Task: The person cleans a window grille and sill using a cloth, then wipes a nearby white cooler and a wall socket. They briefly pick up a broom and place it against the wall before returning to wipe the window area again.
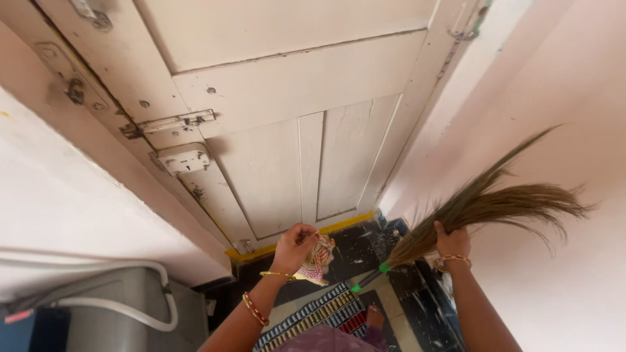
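A person stands before a closed white door (293,124), a broom (469,215) in the right hand (452,242) and a cloth (318,261) in the left hand (295,248).

The right hand grips the broom where the brown bristles are bound, just above its green neck; the bristles fan up and to the right against the pink wall (561,98), and the short dark handle points down toward the floor. The left hand is clenched around a red-and-white patterned cloth, which hangs just right of the fist, near the door's yellow sill (339,228). Both wrists carry gold bangles. A bolt (171,122) and a lock plate (184,158) sit on the door's left edge. A striped mat (313,319) lies on the dark floor below, and a grey machine with a white hose (124,306) stands at near left.
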